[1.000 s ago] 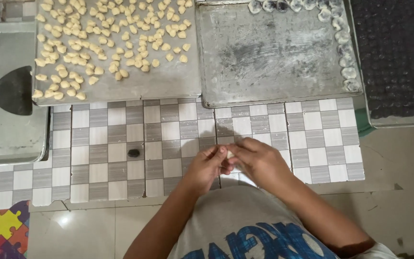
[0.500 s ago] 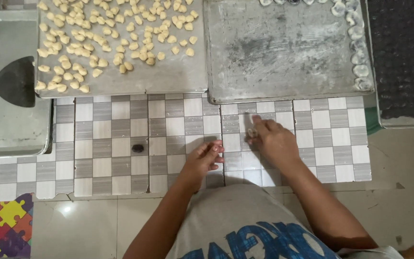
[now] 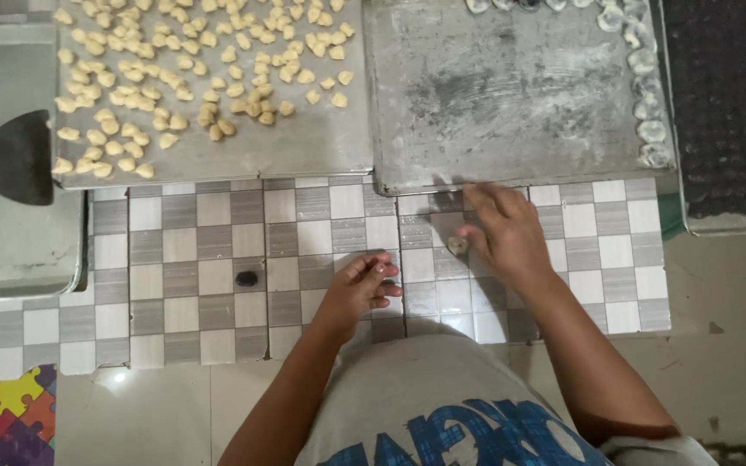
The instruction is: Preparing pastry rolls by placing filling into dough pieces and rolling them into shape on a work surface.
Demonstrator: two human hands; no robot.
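On the tiled bench (image 3: 174, 259), the left hand (image 3: 360, 289) rests with fingers loosely curled, holding nothing. To its right, the right hand (image 3: 502, 233) pinches a small dough piece (image 3: 458, 245), too small to judge its axis, just below the metal tray (image 3: 511, 95). Before, both hands were joined together.

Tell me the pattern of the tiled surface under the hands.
The tiled surface is a checkerboard of white and grey squares, seen in the head view.
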